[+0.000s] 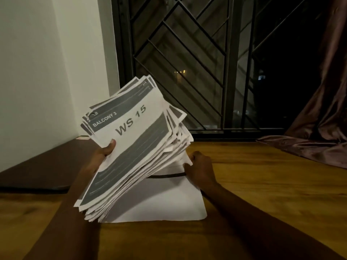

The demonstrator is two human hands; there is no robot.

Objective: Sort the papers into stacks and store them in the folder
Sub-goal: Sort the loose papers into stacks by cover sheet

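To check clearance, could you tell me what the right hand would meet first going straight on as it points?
The right hand points left into the stack of papers, whose edge it seems to grip.

The stack (142, 162) hides the fingers of the left hand (101, 156), all but the thumb (111, 146), and the left part of the sheet (165, 203) beneath; the fingertips of the right hand (201, 166) vanish under its edge. Fine print in the grey bands of the top page (129, 128) is unreadable. The dark slab (43, 171) at left and the curtain (319, 119) run off frame.
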